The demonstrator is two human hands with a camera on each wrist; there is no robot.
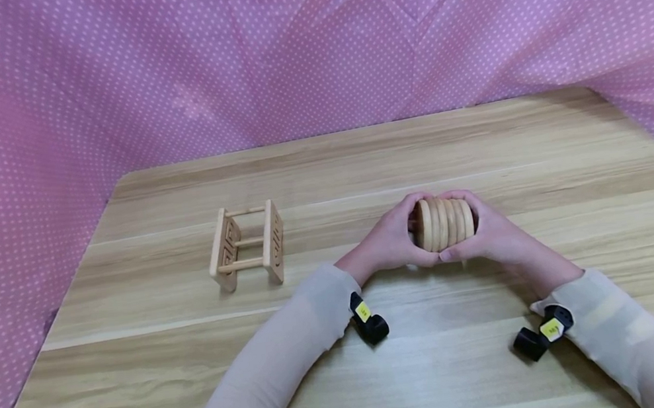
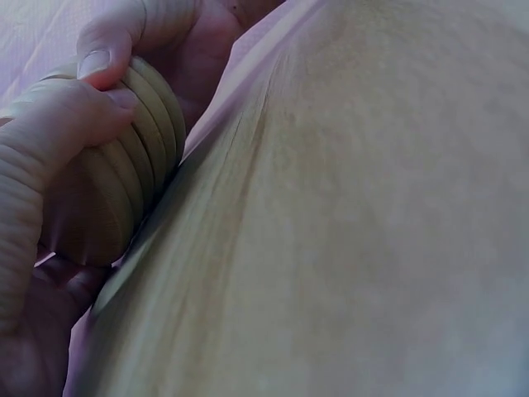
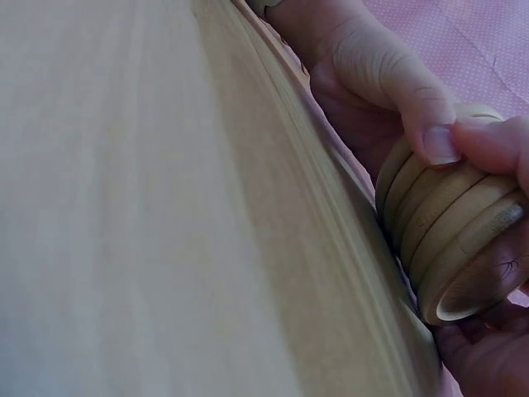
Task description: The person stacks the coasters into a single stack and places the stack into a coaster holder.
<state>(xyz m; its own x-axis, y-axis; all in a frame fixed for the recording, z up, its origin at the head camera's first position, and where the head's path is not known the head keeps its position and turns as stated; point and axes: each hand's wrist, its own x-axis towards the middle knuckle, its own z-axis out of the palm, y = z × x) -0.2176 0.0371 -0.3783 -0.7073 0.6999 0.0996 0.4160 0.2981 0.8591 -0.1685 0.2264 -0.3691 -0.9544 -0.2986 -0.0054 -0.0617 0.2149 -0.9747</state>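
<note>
A stack of several round wooden coasters (image 1: pixel 444 223) stands on edge, face to face, between my two hands over the table. My left hand (image 1: pixel 392 238) grips the stack's left end, thumb along the near side and fingers round the far side. From the other end my right hand (image 1: pixel 496 234) holds it the same way, and the two thumbs meet at the front. In the left wrist view the coasters (image 2: pixel 153 124) sit close together under both thumbs. The right wrist view shows the outer coaster's flat face (image 3: pixel 488 273) with a raised rim.
To the left on the wood-grain table (image 1: pixel 140 363) stands a small wooden rack (image 1: pixel 274 241), two carved side panels joined by three rods. A pink dotted cloth (image 1: pixel 311 53) hangs behind the table and along both sides. Each sleeved wrist carries a black camera (image 1: pixel 369 322).
</note>
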